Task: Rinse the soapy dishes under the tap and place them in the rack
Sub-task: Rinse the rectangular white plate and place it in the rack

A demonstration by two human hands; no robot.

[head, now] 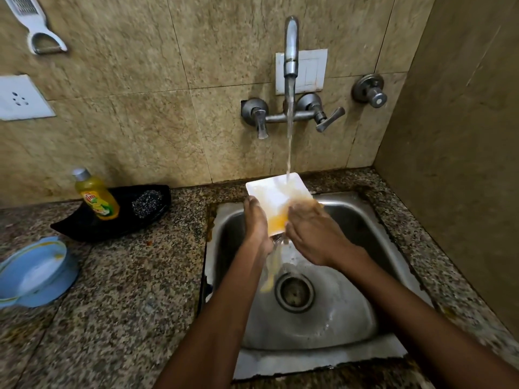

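Observation:
A white square plate [273, 192] with yellow-orange residue is held tilted over the steel sink [351, 304], under the stream running from the wall tap [291, 51]. My left hand [257, 223] grips the plate's left edge. My right hand [311, 231] lies flat on the plate's right side, fingers over its surface. Yellowish water runs off the plate's lower edge toward the drain [295, 293]. No rack is in view.
On the granite counter left of the sink lie a black tray [84, 226] with a yellow dish-soap bottle [97, 196] and a steel scrubber [146, 203], and a blue bowl [36, 270]. Tap handles [323, 119] stick out of the wall. A side wall stands at right.

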